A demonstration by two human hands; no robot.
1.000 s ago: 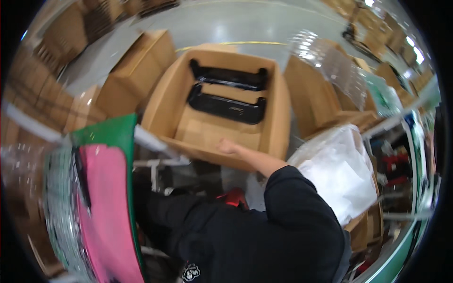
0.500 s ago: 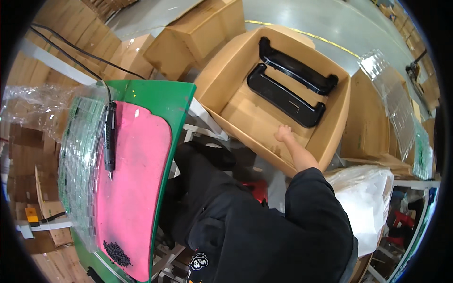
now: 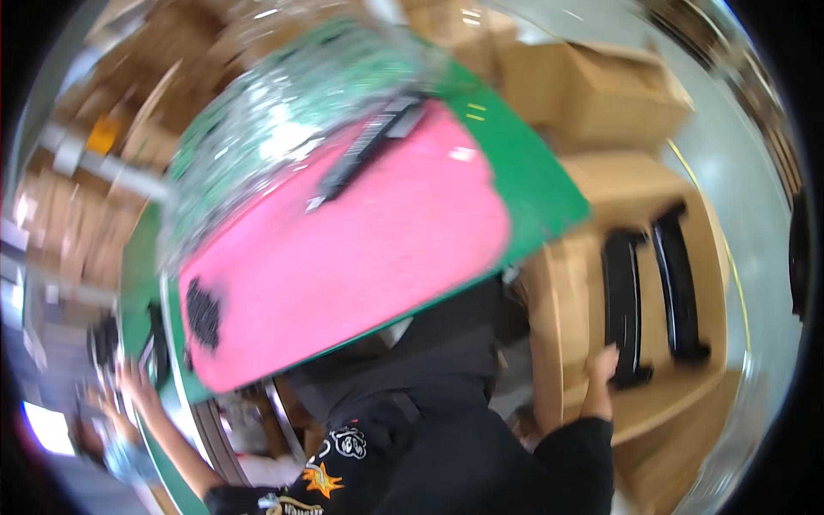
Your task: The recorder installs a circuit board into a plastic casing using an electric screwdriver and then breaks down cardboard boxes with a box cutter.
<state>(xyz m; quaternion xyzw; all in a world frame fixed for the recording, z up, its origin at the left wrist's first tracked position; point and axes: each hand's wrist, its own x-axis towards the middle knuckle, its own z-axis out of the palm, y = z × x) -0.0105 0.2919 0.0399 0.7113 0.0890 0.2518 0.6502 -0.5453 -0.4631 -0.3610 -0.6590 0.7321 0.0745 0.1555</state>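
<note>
My right hand point(image 3: 602, 367) lies with fingers apart on the floor of an open cardboard box point(image 3: 549, 300), by the end of a long black plastic part point(image 3: 620, 296). A second black part point(image 3: 680, 287) lies beside the first one. My left hand point(image 3: 130, 382) is stretched out at the lower left beside the green table point(image 3: 536, 184); it is blurred and its grip is unclear. A pink mat point(image 3: 369, 257) covers the table, with another long black part point(image 3: 365, 154) lying on it.
Crinkled clear plastic wrap point(image 3: 275, 120) covers the table's far side. A small dark pile point(image 3: 203, 313) sits on the pink mat. Closed cardboard boxes point(image 3: 601, 81) stand beyond the open one, and more boxes point(image 3: 69, 215) are stacked at the left.
The view has swung hard to the left, so the table fills the middle and the open box sits at the right. My right hand stays on the box. My left hand has come into view.
</note>
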